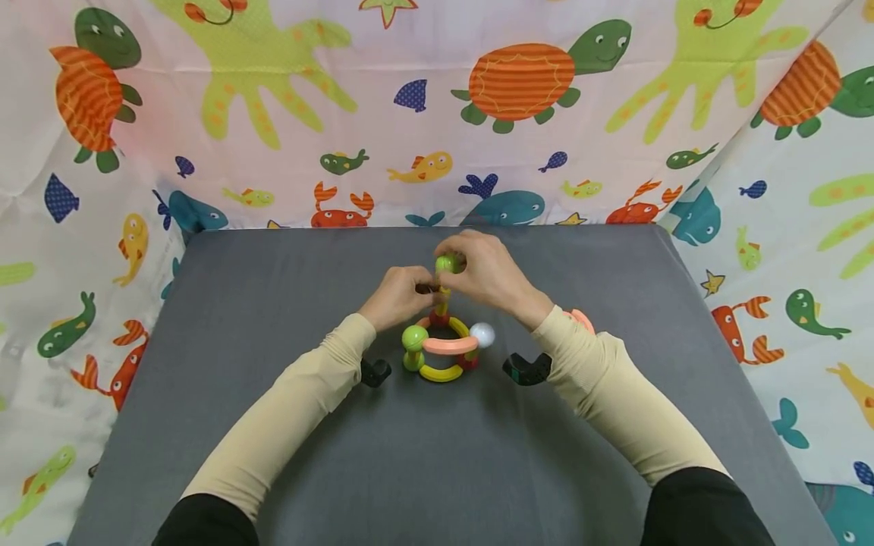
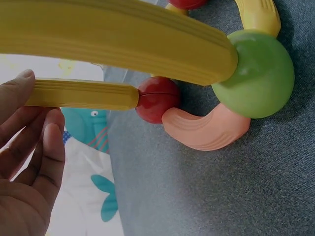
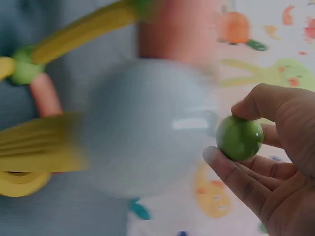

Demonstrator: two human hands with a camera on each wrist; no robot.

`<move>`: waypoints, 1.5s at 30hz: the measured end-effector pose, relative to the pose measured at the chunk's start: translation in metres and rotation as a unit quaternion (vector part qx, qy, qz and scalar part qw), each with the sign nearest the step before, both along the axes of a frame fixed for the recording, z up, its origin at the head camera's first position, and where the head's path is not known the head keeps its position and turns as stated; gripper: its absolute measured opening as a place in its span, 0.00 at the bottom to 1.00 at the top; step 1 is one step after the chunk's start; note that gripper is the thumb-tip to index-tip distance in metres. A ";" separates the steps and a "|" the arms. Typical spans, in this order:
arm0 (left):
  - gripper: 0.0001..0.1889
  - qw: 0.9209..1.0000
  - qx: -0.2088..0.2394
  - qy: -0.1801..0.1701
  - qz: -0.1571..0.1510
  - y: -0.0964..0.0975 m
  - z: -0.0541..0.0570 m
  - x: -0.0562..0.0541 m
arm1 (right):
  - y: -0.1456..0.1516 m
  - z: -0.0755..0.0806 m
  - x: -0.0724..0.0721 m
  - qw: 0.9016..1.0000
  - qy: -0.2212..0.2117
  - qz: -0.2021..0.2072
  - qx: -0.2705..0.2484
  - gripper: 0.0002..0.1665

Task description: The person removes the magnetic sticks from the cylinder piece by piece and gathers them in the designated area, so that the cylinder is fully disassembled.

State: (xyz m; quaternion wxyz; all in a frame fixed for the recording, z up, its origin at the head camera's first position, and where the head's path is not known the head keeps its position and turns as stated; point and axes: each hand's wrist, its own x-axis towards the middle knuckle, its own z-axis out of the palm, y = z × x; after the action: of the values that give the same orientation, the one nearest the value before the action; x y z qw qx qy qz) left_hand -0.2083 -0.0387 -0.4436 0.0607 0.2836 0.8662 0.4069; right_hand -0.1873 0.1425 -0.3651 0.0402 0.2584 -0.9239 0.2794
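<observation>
A toy of coloured rods and balls stands on the grey table, with a curved yellow rod at its base and a pink rod joining a green ball to a white ball. At its far side my left hand pinches an upright yellow rod, which rises from a red ball. My right hand holds another green ball between thumb and fingers, at the top of that rod. Whether ball and rod touch is hidden by the fingers.
Part of a pink piece shows behind my right sleeve. A black device sits at each wrist, left and right. A cloth printed with sea animals hangs behind the grey table.
</observation>
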 end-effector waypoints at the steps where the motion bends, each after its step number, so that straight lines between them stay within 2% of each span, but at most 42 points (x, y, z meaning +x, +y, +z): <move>1: 0.06 1.000 0.004 -0.008 0.004 0.000 0.001 0.000 | 0.000 0.006 -0.001 1.000 -0.005 -0.009 -0.013 0.15; 3: 0.07 1.000 0.004 -0.017 0.011 0.000 0.002 0.001 | 0.005 0.011 -0.004 0.998 -0.029 -0.034 -0.047 0.16; 5: 0.08 1.000 0.003 -0.022 0.015 -0.001 0.003 0.002 | 0.015 0.004 -0.008 0.989 -0.086 -0.073 -0.098 0.17; 7: 0.08 1.000 -0.005 -0.018 0.012 0.000 0.002 0.003 | 0.029 -0.015 -0.013 0.966 -0.159 -0.123 -0.162 0.19; 9: 0.09 1.000 -0.010 -0.016 0.008 0.000 0.001 0.003 | 0.043 -0.039 -0.016 0.935 -0.234 -0.171 -0.205 0.19; 11: 0.11 1.000 -0.012 -0.018 0.005 0.000 0.001 0.004 | 0.053 -0.063 -0.018 0.903 -0.303 -0.207 -0.223 0.20; 13: 0.14 1.000 -0.017 -0.022 0.010 -0.002 0.002 0.005 | 0.057 -0.081 -0.018 0.886 -0.344 -0.233 -0.207 0.20; 15: 0.17 0.999 -0.014 -0.028 0.022 -0.007 0.004 0.006 | 0.058 -0.093 -0.020 0.879 -0.357 -0.250 -0.194 0.21; 17: 0.19 0.999 -0.013 -0.030 0.037 -0.013 0.005 0.011 | 0.057 -0.101 -0.022 0.872 -0.356 -0.265 -0.207 0.21; 22: 0.15 0.998 -0.009 -0.027 0.065 -0.034 0.004 0.029 | 0.055 -0.103 -0.028 0.848 -0.357 -0.282 -0.270 0.24; 24: 0.13 0.997 -0.011 -0.024 0.067 -0.043 0.002 0.039 | 0.056 -0.101 -0.023 0.851 -0.358 -0.269 -0.274 0.25; 25: 0.12 0.997 -0.012 -0.022 0.067 -0.048 0.000 0.044 | 0.057 -0.101 -0.018 0.858 -0.355 -0.258 -0.266 0.24; 26: 0.11 0.997 -0.011 -0.020 0.068 -0.053 -0.001 0.050 | 0.058 -0.100 -0.012 0.870 -0.346 -0.245 -0.252 0.23; 28: 0.11 0.997 -0.009 -0.013 0.069 -0.063 -0.002 0.061 | 0.061 -0.100 0.005 0.901 -0.314 -0.202 -0.221 0.20; 30: 0.11 0.997 -0.002 -0.001 0.074 -0.073 0.000 0.073 | 0.063 -0.099 0.026 0.928 -0.277 -0.158 -0.192 0.18; 32: 0.11 0.997 0.012 0.021 0.079 -0.077 0.002 0.084 | 0.066 -0.097 0.046 0.949 -0.236 -0.118 -0.170 0.17; 34: 0.11 0.994 0.033 0.064 0.083 -0.076 0.008 0.093 | 0.067 -0.093 0.063 0.964 -0.192 -0.088 -0.159 0.17; 37: 0.09 0.982 0.053 0.167 0.066 -0.066 0.025 0.102 | 0.066 -0.084 0.078 0.980 -0.100 -0.056 -0.162 0.24; 39: 0.09 0.968 0.045 0.243 0.036 -0.053 0.037 0.105 | 0.065 -0.077 0.083 0.986 -0.021 -0.027 -0.165 0.28; 41: 0.11 0.951 0.014 0.310 0.001 -0.037 0.047 0.106 | 0.064 -0.069 0.086 0.985 0.053 0.015 -0.163 0.29; 43: 0.13 0.935 -0.024 0.353 -0.027 -0.021 0.051 0.105 | 0.061 -0.065 0.088 0.982 0.109 0.057 -0.142 0.27; 45: 0.14 0.923 -0.064 0.378 -0.042 -0.009 0.050 0.103 | 0.057 -0.065 0.089 0.979 0.145 0.088 -0.116 0.26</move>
State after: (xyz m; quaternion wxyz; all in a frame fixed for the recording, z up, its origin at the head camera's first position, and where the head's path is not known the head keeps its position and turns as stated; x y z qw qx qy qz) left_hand -0.1053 -0.0479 -0.3933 -0.2363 0.4476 0.8363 0.2106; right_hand -0.0986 0.1993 -0.4296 0.1786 0.3699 -0.8432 0.3469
